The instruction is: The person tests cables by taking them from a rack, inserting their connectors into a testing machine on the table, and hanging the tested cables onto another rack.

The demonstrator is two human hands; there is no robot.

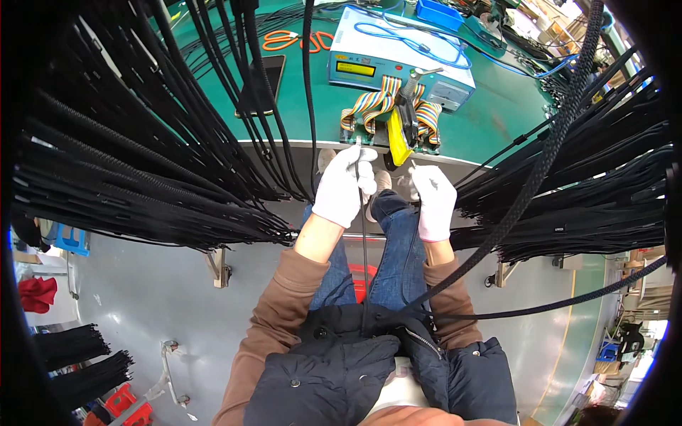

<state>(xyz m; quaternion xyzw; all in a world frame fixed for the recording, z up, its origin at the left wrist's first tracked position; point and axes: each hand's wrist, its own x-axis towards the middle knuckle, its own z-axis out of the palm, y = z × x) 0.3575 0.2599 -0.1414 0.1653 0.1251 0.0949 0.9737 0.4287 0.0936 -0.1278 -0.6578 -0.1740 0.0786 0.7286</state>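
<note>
My left hand [344,189], in a white glove, is closed around the end of a thin black cable [364,245]. The cable hangs down from it over my lap, and its pale tip points up at a small green circuit board [347,135] on the table's front edge. My gloved right hand [435,199] is pinched, with a small pale tip showing at its fingers; what it holds is too small to name. Between and beyond the hands stands a black clamp [406,117] with a yellow piece [398,138] on it. Rainbow ribbon cables [376,101] run from the boards to a tester box [401,60].
Thick bundles of black cables [142,177] hang at the left, and more cable bundles [568,206] at the right. A braided black cable [526,192] crosses in front of my right forearm. On the green table [497,121] lie a phone [263,86] and orange-handled scissors [280,40].
</note>
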